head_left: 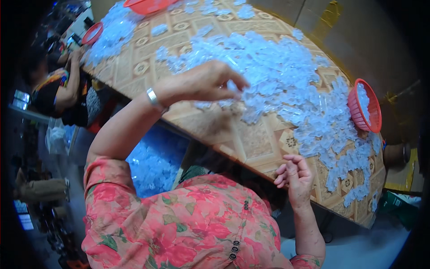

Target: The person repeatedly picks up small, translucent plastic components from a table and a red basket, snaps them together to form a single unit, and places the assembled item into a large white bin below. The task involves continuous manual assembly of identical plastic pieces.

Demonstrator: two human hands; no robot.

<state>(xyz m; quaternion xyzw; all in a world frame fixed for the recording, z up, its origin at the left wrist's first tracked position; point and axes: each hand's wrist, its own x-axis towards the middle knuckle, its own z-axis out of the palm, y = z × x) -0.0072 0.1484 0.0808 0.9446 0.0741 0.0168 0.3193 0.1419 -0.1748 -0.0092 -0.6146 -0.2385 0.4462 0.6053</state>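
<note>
Clear bluish plastic pieces (pixel 273 67) lie in a wide, loose heap across a brown patterned table (pixel 260 139). Over the near left side of the heap hangs my left hand (pixel 208 83), a silver bracelet on its wrist. Its fingers are bent, thumb and index finger apart. Pale plastic shows in the gap between them, and it seems to lie behind. By the table's near edge, my right hand (pixel 295 177) is closed, palm up, with its fingers curled against the thumb. Whatever it holds, if anything, is too small to make out.
A red plastic basket (pixel 356 110) with clear pieces tilts at the right edge. Another red basin (pixel 148 5) stands at the far edge. Below the table, a container holds more pieces (pixel 159 157). A co-worker (pixel 65 92) sits at the left end near a small red bowl (pixel 92 33).
</note>
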